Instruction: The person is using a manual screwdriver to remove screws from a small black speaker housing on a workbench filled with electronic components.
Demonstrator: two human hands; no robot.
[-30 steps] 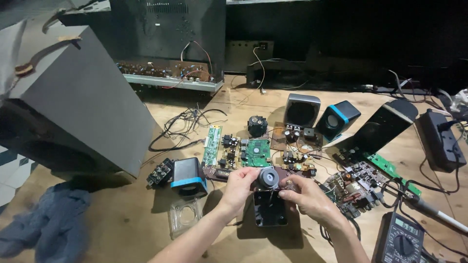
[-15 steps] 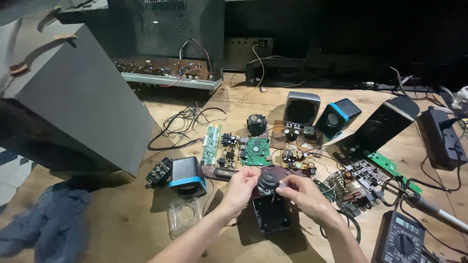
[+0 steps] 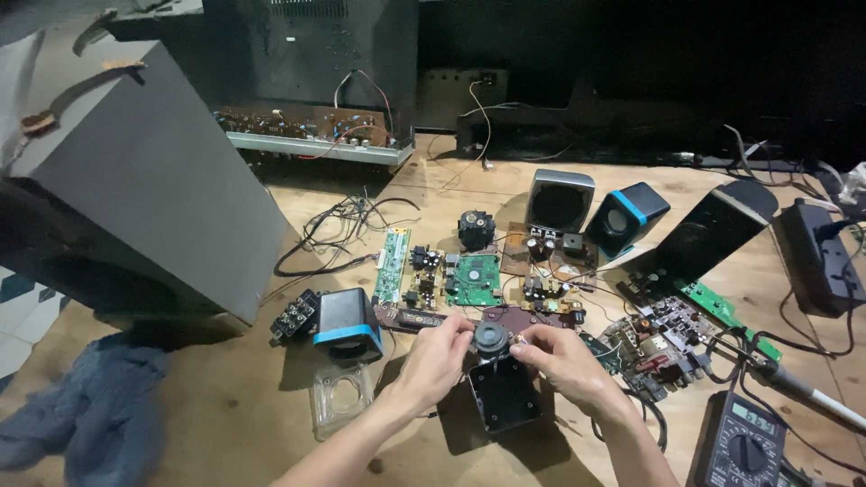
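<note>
Both my hands meet over an open black speaker shell [image 3: 503, 397] lying on the wooden bench. My left hand [image 3: 439, 359] grips the left side of a small round speaker driver [image 3: 490, 340] held at the shell's top edge. My right hand [image 3: 561, 362] pinches the driver's right side, where thin wires show at the fingertips. The shell's inside is dark and looks hollow. A brown circuit board [image 3: 514, 318] lies just behind the driver.
A small black and blue speaker [image 3: 345, 326] and a clear plastic piece [image 3: 341, 398] sit left of my hands. Green circuit boards [image 3: 473, 278], more speakers [image 3: 560, 200], a multimeter [image 3: 741, 444] and a soldering iron [image 3: 794, 386] crowd the right. A big grey cabinet [image 3: 135, 180] stands left.
The hands and driver stay over the black shell with only slight finger shifts. The view has drifted a little.
</note>
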